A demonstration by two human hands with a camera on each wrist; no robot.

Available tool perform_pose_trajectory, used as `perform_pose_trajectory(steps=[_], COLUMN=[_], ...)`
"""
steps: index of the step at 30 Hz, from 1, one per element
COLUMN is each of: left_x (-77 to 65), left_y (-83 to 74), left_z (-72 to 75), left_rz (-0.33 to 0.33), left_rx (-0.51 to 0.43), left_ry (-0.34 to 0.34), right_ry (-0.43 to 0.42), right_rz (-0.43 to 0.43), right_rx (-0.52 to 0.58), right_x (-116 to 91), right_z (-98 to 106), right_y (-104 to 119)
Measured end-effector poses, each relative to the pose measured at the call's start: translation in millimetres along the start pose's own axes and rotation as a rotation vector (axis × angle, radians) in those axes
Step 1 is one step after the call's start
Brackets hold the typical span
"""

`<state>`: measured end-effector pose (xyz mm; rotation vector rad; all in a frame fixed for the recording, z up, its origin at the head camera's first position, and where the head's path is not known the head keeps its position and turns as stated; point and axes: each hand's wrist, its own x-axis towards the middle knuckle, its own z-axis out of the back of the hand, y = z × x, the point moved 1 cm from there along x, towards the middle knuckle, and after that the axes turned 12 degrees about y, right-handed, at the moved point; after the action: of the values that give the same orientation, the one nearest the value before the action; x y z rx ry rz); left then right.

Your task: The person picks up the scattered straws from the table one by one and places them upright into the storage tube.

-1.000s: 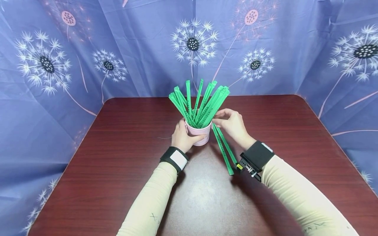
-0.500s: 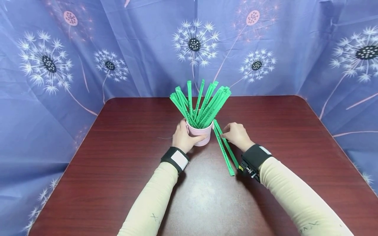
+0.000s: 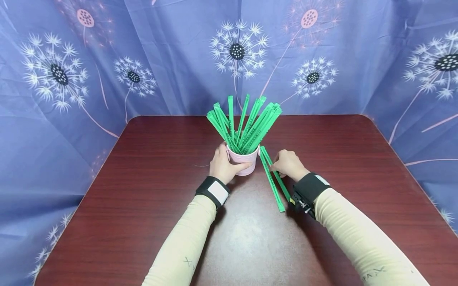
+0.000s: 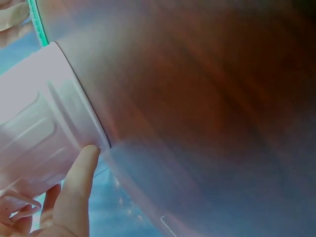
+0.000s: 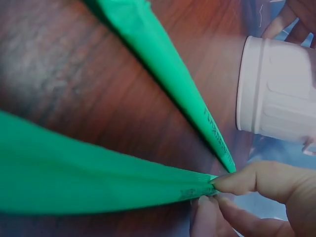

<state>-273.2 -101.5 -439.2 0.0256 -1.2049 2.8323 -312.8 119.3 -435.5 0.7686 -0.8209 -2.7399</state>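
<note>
My left hand (image 3: 222, 166) holds a small pink bucket (image 3: 244, 158) by its side, the thumb across its front. The left wrist view shows a finger along the bucket's wall (image 4: 29, 123). A bunch of green wrapped straws (image 3: 254, 123) with dark print stands fanned out in the bucket. To its right, my right hand (image 3: 290, 165) pinches one of two loose green straws. In the right wrist view thumb and fingers meet on this straw (image 5: 98, 177), which lies along the table. The other loose straw (image 5: 173, 79) lies beside it, untouched.
All this is on a dark red-brown wooden table (image 3: 154, 186) with rounded far corners. A blue curtain (image 3: 179, 59) with dandelion prints hangs behind and at both sides. Each wrist wears a black strap (image 3: 310, 186).
My right hand has come away from the bucket's rim, down and slightly right, and now pinches one loose straw. The left hand keeps its hold on the bucket.
</note>
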Motion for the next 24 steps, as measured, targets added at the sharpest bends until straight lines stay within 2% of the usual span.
perform_pose_trajectory(steps=[5,10,13,16,21,24], left_x=[-1.1,-0.7,-1.4,-2.4,-3.0,-2.3], left_y=[-0.2,-1.1,-1.5,-2.0,-2.4,-2.6], left_z=[-0.2,-1.0,-0.8,-0.5,-0.2,-0.3], left_rz=[0.004,-0.009,-0.016,-0.016,-0.01,-0.008], left_rx=[-0.009,-0.002,-0.001,-0.004,-0.004,-0.002], left_ry=[0.001,-0.005,-0.009,-0.006,0.003,0.004], right_ry=[0.035,-0.028,-0.135,-0.273,-0.516,-0.634], right_rz=[0.001,0.036,0.075,0.154,0.376,0.513], right_rx=[0.078,0.289,0.41,0.53,0.794,0.911], right_x=[-5,-15,-22,-29,-40,-49], right_z=[5,22,34,44,55,62], right_y=[-1,3,8,14,27,37])
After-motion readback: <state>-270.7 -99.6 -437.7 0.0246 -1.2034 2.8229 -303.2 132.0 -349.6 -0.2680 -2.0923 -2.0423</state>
